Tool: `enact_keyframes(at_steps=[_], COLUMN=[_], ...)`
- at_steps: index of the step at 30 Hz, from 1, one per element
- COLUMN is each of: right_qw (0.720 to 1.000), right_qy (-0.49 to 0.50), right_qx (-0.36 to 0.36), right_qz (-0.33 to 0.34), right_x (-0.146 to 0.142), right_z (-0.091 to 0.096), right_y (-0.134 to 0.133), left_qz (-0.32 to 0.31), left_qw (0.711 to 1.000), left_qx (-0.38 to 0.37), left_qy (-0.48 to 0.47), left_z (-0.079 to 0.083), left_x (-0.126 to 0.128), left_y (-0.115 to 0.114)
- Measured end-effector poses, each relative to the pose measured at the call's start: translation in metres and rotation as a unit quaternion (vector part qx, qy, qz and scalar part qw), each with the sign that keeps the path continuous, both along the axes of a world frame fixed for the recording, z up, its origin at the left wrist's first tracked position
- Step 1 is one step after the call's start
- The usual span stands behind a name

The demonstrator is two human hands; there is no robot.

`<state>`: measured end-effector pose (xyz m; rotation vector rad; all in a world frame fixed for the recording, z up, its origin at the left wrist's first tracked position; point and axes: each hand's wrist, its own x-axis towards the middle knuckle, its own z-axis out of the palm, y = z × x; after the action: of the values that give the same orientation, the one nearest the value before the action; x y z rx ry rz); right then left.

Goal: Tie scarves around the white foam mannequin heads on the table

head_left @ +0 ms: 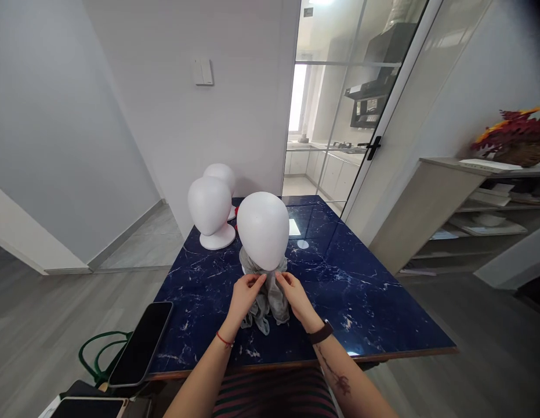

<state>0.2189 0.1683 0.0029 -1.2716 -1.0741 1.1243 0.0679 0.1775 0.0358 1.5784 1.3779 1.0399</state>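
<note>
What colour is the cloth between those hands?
The cloth is grey, as the head view shows.

Free passage right over tabletop [361,302]; front head [263,229] blocks ahead, rear heads [209,206] left.

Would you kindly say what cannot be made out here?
Head view:
Base of the front mannequin head: hidden by the gray scarf.
Scarf's far side: hidden by that head.
Red item: partly hidden by that head.
Flower arrangement: cut off by right edge.
Light-rimmed device: cut off by bottom edge.
</note>
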Motion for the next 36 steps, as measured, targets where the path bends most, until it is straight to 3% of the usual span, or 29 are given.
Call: enact_keyframes(at_steps=[5, 12, 15, 18, 23, 26, 29, 32, 34, 36], right_qw=[0.998, 0.999, 0.996, 0.972, 0.930, 0.933, 0.976, 0.988, 0.982, 0.980], right_qy=[-0.050, 0.006, 0.048, 0.135, 0.251, 0.219, 0.028, -0.150, -0.183, -0.176], right_qx=[0.039, 0.007, -0.055, -0.110, -0.166, -0.175, -0.125, -0.012, 0.036, 0.056], right_qz=[0.005, -0.041, 0.050, 0.159, 0.211, 0.226, 0.177, 0.027, -0.043, -0.066], right_x=[-0.015, -0.004, -0.006, -0.011, -0.016, -0.016, -0.007, 0.014, 0.030, 0.037], right_z=[-0.014, -0.008, -0.003, 0.004, 0.019, 0.018, 0.007, 0.000, 0.002, 0.008], right_y=[0.001, -0.003, -0.021, -0.045, -0.075, -0.083, -0.085, -0.079, -0.070, -0.059], left_qz=[0.020, 0.070, 0.065, 0.039, -0.045, -0.079, -0.116, -0.139, -0.088, -0.013], left_qw=[1.000, 0.995, 0.994, 0.983, 0.951, 0.957, 0.976, 0.977, 0.982, 0.991], left_qx=[0.006, -0.002, -0.003, -0.051, -0.175, -0.181, -0.158, -0.149, -0.120, -0.072], left_qy=[-0.005, -0.064, -0.090, -0.174, -0.251, -0.214, -0.091, 0.063, 0.121, 0.109], left_z=[-0.009, -0.027, -0.031, -0.027, -0.011, -0.009, -0.013, -0.017, -0.018, -0.018], left_x=[0.017, -0.003, -0.007, -0.006, -0.005, -0.013, -0.033, -0.060, -0.073, -0.075], left_y=[0.008, 0.014, 0.016, 0.011, -0.015, -0.033, -0.049, -0.059, -0.057, -0.049])
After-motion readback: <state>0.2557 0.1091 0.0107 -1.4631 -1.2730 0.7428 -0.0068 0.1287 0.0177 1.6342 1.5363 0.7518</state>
